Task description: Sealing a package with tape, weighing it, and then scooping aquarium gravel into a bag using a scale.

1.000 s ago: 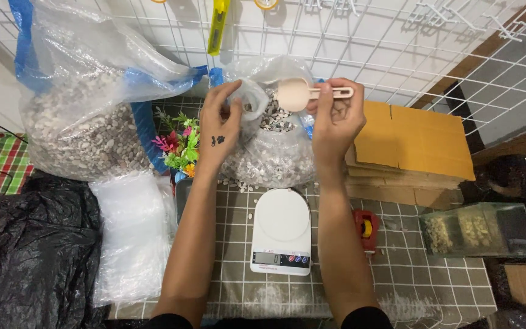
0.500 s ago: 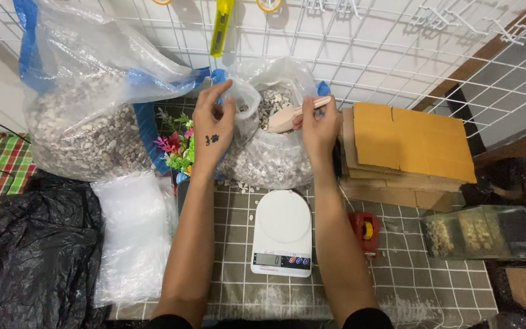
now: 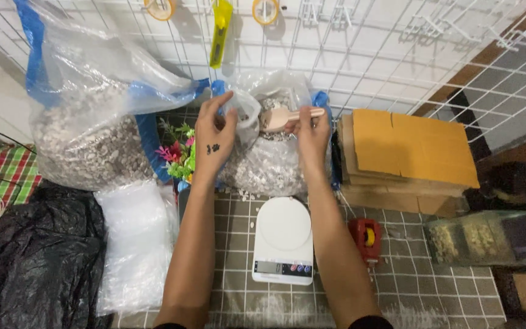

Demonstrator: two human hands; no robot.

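While left hand (image 3: 214, 137) pinches small bag (image 3: 243, 116) — right hand (image 3: 312, 131) grip closed on scoop (image 3: 281, 117).

Your left grip (image 3: 214, 135) pinches the rim of a small clear bag (image 3: 243, 116), while your right grip (image 3: 312, 133) holds a pale scoop (image 3: 280, 117) over the open sack of gravel (image 3: 263, 164). A white scale (image 3: 284, 240) sits on the desk (image 3: 421, 286) between your forearms.

I see a beige scoop (image 3: 278, 117) in my right hand (image 3: 313, 135), white scale (image 3: 284, 239) between my forearms, red-green plaid cloth (image 3: 1, 189) far left, yellow-brown cardboard (image 3: 410, 148) right.
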